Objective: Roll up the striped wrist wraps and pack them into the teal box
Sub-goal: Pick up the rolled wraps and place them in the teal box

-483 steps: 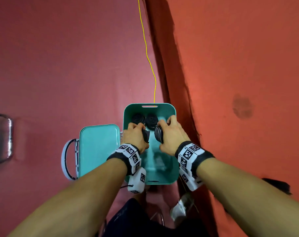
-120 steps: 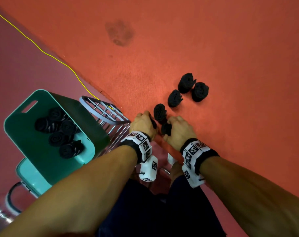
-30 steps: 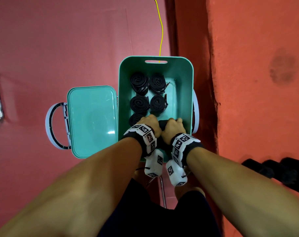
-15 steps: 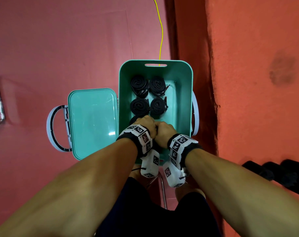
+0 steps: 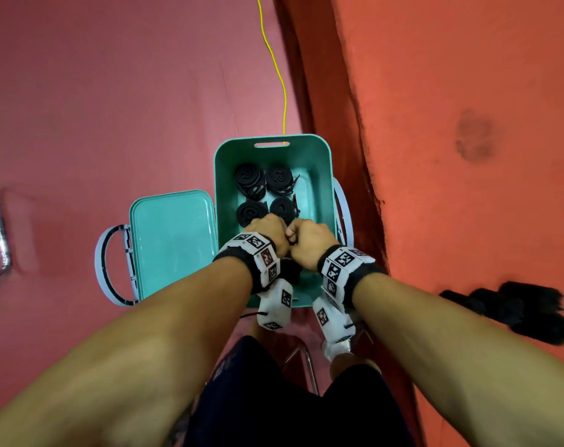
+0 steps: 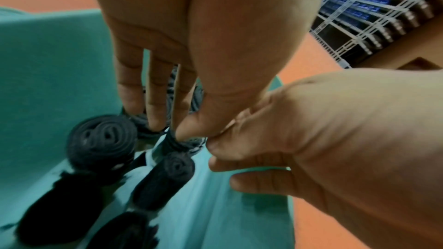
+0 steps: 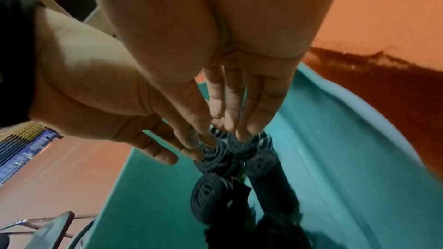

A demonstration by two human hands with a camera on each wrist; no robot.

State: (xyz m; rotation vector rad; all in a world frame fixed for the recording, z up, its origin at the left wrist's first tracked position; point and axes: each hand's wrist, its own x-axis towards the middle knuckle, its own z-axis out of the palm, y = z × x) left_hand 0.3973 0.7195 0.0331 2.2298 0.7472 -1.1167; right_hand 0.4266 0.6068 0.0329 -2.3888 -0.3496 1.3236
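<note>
we are seating two rolled wraps [image 7: 223, 155] in the teal box [image 5: 319, 188]; left hand [image 5: 266, 232] and right hand [image 5: 309, 240] press with straightish fingers. next, withdraw for the rolls [image 5: 513, 308] right of our hands.

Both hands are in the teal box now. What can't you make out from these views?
- Head view: left hand and right hand cover the newest rolls in the teal box, so the total count is unclear.
- Rolls on the mat: blurred into one dark mass.
- Wrist views: far rolls are blurred; stripes unreadable.
</note>
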